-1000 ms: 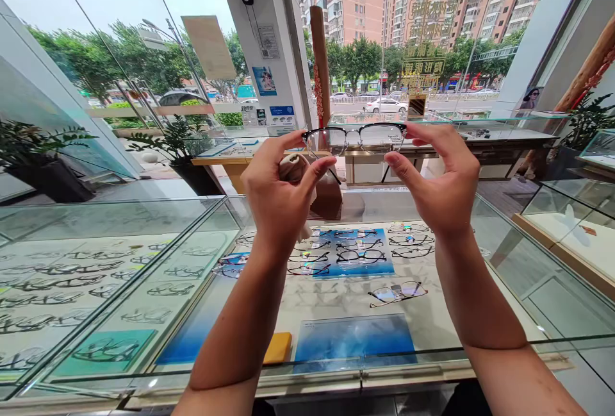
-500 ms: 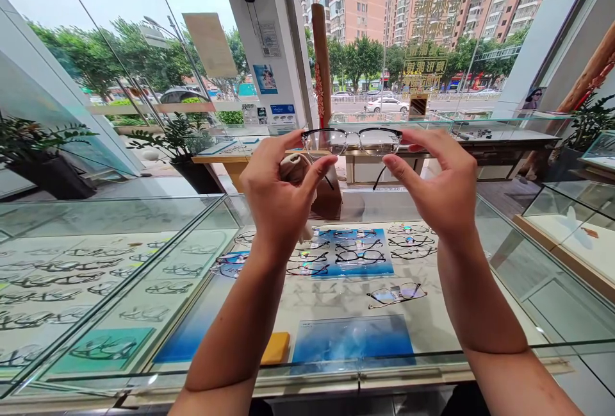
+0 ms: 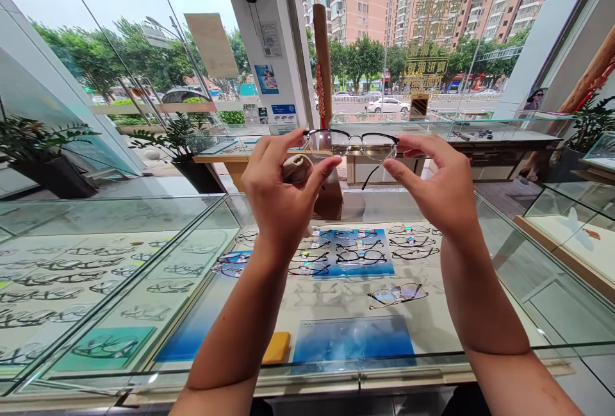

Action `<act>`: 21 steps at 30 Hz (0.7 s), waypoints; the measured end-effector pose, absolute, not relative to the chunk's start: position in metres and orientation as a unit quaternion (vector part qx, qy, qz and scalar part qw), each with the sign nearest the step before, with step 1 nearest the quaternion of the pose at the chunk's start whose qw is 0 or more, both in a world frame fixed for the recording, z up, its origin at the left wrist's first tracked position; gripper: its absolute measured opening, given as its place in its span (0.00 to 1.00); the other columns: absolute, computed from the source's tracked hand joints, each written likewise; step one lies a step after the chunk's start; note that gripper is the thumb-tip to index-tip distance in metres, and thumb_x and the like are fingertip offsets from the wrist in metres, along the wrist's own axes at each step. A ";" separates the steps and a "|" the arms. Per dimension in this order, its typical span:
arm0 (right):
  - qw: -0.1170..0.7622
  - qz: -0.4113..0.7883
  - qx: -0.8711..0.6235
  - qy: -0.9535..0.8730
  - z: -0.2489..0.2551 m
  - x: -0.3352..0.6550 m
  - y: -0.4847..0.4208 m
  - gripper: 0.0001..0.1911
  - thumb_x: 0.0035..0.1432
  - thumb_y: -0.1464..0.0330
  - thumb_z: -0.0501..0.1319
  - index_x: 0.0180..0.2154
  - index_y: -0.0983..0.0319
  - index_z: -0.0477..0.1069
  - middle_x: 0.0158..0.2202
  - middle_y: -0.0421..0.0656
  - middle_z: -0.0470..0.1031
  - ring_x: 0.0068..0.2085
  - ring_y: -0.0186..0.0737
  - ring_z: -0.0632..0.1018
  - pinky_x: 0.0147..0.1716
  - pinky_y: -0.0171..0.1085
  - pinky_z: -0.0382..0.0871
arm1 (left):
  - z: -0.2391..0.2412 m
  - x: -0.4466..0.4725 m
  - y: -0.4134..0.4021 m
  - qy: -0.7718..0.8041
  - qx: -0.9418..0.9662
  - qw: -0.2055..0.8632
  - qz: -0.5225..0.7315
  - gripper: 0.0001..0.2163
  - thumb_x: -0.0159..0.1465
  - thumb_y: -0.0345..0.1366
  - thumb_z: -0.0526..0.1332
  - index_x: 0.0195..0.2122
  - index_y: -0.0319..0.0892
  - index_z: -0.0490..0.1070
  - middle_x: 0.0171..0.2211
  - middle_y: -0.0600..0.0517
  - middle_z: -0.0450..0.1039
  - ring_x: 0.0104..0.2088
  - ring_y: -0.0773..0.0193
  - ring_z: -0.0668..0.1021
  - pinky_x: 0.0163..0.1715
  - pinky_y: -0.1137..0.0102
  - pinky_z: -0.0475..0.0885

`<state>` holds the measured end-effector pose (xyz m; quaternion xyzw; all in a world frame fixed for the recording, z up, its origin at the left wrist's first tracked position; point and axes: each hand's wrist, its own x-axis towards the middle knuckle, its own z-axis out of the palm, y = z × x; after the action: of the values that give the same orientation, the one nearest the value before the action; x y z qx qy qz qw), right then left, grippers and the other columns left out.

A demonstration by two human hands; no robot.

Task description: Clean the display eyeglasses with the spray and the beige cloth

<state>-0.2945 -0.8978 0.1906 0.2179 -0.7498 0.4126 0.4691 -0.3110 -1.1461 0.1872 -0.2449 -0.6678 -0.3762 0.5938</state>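
Observation:
A pair of eyeglasses (image 3: 354, 137) with dark upper rims and clear lenses is held up in front of me, above the glass counter. My left hand (image 3: 283, 191) pinches its left end between thumb and fingers. A crumpled light cloth (image 3: 296, 168) is tucked in the same palm and hangs partly behind the wrist. My right hand (image 3: 435, 185) grips the right end the same way. One temple arm slants down below the lenses, close to my right thumb.
Below my arms, a glass display case (image 3: 336, 359) holds rows of eyeglasses and blue cards (image 3: 355, 339). A yellow-orange object (image 3: 276, 347) lies near its front edge. Another glass case (image 3: 72, 313) adjoins on the left. A wooden post (image 3: 321, 63) stands beyond, before the windows.
The eyeglasses have turned slightly between my hands, and the right side has come a little inward and down. Both hands keep their hold.

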 end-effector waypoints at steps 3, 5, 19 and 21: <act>0.461 0.413 0.217 -0.755 0.190 -0.295 -0.896 0.19 0.63 0.55 0.75 0.52 0.55 0.85 0.49 0.47 0.87 0.47 0.51 0.86 0.53 0.54 0.82 | 0.186 -0.312 -1.147 -0.667 -0.251 0.591 -0.378 0.21 0.63 0.53 0.80 0.53 0.53 0.83 0.45 0.47 0.81 0.49 0.50 0.83 0.52 0.56 0.81; 0.456 0.413 0.216 -0.758 0.189 -0.296 -0.895 0.19 0.63 0.54 0.75 0.52 0.55 0.85 0.50 0.47 0.88 0.47 0.51 0.86 0.53 0.54 0.82 | 0.185 -0.313 -1.148 -0.668 -0.259 0.579 -0.389 0.22 0.62 0.52 0.80 0.54 0.53 0.82 0.46 0.47 0.81 0.51 0.49 0.83 0.50 0.57 0.81; 0.480 0.404 0.208 -0.750 0.189 -0.297 -0.895 0.18 0.62 0.57 0.76 0.52 0.56 0.84 0.49 0.46 0.88 0.48 0.51 0.86 0.53 0.53 0.82 | 0.185 -0.315 -1.147 -0.666 -0.264 0.588 -0.376 0.22 0.62 0.47 0.81 0.56 0.56 0.83 0.47 0.47 0.83 0.50 0.49 0.83 0.53 0.53 0.82; 0.488 0.397 0.207 -0.749 0.189 -0.296 -0.895 0.18 0.62 0.58 0.77 0.52 0.55 0.84 0.50 0.46 0.88 0.49 0.51 0.86 0.53 0.53 0.82 | 0.185 -0.315 -1.147 -0.671 -0.265 0.583 -0.375 0.22 0.63 0.47 0.81 0.57 0.56 0.82 0.48 0.47 0.84 0.51 0.49 0.83 0.54 0.53 0.82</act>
<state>-0.2958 -0.8952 0.1893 0.2065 -0.7492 0.3969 0.4884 -0.3153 -1.1472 0.1847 -0.2648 -0.6707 -0.3750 0.5826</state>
